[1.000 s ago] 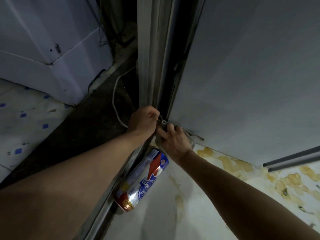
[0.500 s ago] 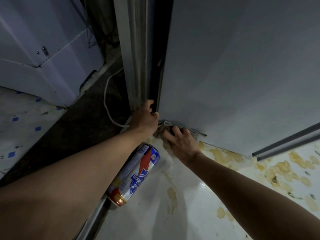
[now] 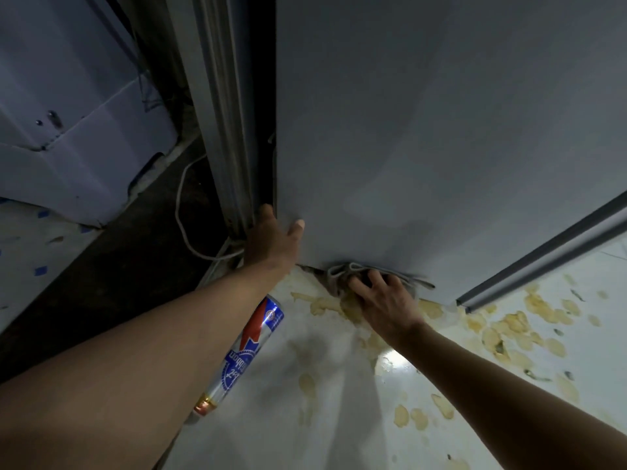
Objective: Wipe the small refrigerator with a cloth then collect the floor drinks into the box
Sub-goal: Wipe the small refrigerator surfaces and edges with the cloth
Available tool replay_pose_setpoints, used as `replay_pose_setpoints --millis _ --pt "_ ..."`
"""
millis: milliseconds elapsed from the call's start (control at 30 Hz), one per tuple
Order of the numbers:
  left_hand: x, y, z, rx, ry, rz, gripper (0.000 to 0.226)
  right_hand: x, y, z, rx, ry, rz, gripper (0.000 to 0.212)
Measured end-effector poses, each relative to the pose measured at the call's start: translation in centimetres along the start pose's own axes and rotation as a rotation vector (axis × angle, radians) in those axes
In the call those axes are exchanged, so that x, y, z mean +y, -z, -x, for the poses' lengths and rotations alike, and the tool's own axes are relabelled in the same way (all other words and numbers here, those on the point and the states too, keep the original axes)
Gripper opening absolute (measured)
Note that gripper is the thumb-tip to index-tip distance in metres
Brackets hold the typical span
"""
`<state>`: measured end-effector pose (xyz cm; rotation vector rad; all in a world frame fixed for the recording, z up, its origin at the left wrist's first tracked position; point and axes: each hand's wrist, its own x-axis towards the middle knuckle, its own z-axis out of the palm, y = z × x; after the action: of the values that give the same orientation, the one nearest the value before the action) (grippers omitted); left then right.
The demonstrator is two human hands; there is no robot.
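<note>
**Cloth pressed at the refrigerator's bottom edge**

On the stained floor point(image 3: 339, 418), a drink can point(image 3: 244, 354) lies on its side beside the left forearm. Farther out, the right hand point(image 3: 383, 303) presses a grey cloth point(image 3: 342, 274) against the refrigerator point(image 3: 424, 130) base, fingers spread and slightly bent over it. The left hand point(image 3: 271, 239) braces the refrigerator's corner, thumb extended, fingers around the edge.

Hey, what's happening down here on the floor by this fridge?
A person is wiping the small refrigerator near its bottom edge. The right hand presses a grey cloth against the lower edge where it meets the stained floor, while the left hand rests on the fridge's corner, fingers reaching round its edge. A drink can lies on its side on the floor beside the left forearm, not yet picked up. No box is in view.
</note>
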<state>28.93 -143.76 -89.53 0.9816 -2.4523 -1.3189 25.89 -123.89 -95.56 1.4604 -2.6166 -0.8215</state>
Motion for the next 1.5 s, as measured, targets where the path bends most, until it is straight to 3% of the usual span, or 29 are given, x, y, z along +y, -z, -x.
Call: replay_pose_setpoints --millis 433,500,633,733,833,900,1000,1300,1400,1500 --pt "1.2 -2.9 3.7 0.034 0.125 0.029 0.060 4.7 -3.8 7.9 -0.176 -0.172 -0.034 0.042" --pt "1.8 -3.6 5.2 0.025 0.078 -0.028 0.058 4.8 -3.6 8.1 -0.181 -0.183 -0.039 0.043" --pt "3.4 -4.8 8.7 -0.005 -0.250 -0.190 0.043 5.6 -4.1 9.3 -0.202 -0.225 -0.031 0.042" --pt "4.9 -5.9 10.3 -0.044 -0.643 -0.365 0.040 6.4 -4.5 10.8 -0.207 -0.250 -0.011 0.040" --pt "6.8 -7.0 10.9 -0.197 -1.041 -0.516 0.048 6.4 -4.2 11.0 -0.200 -0.263 -0.014 0.038" --pt "8.1 -7.5 11.0 -0.306 -1.157 -0.681 0.062 6.5 -4.2 11.0 -0.196 -0.263 -0.013 0.041" --pt "9.2 -7.8 10.3 -0.323 -1.133 -0.845 0.072 6.8 -4.4 11.7 -0.167 -0.277 -0.035 0.040" --pt "10.0 -7.4 11.3 -0.303 -1.142 -0.861 0.062 6.7 -1.4 15.8 0.130 -0.685 -0.583 0.038" --pt "10.9 -7.1 11.5 -0.321 -1.207 -0.864 0.065 7.1 -1.0 17.8 0.334 -0.977 -1.076 0.021" --pt "11.8 -7.0 11.9 -0.322 -1.271 -0.886 0.057 8.4 -2.7 17.7 0.307 -1.162 -1.315 0.033"
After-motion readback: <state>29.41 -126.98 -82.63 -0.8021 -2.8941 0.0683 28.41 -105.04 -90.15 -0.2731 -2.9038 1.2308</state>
